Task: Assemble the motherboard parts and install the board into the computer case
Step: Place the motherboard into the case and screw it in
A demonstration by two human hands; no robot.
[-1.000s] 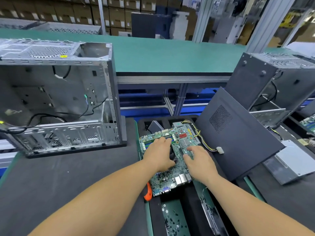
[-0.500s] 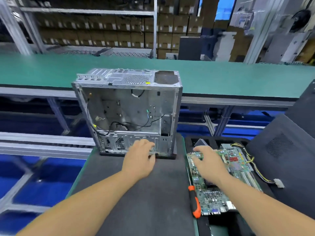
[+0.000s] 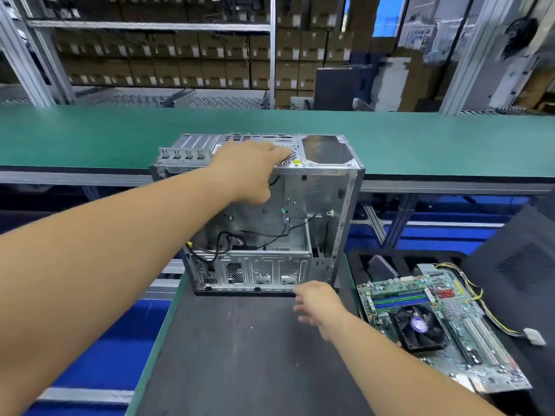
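while the motherboard (image 3: 441, 328) lies apart on its dark foam tray (image 3: 360, 259) at the right of the bench, a person reaches for the open computer case (image 3: 270, 223), which stands upright on the dark mat (image 3: 240, 355) with its open side toward the camera; the left hand (image 3: 249, 172) is laid over the case's top edge, fingers spread across the perforated top panel and thumb hanging down the front, touching the metal though how firmly it grips cannot be told; the right hand (image 3: 316, 301) hovers just in front of the case's lower right corner, fingers loosely extended and blurred, holding nothing; inside the case, loose black cables (image 3: 240, 238) trail across the floor of the shell, with a green-tipped lead (image 3: 283, 211) hanging above them; the board already carries its cooler fan (image 3: 417, 325) and blue memory sticks (image 3: 399, 300), and a yellow-and-black wire bundle (image 3: 480, 304) runs off its far edge to a white plug (image 3: 533, 336); the step in hand looks to be positioning the case, probably tipping it onto its side to receive the board; the next move likely calls for a steady hold top and bottom, the cables kept out from under, and mat space left for the case to lie flat.
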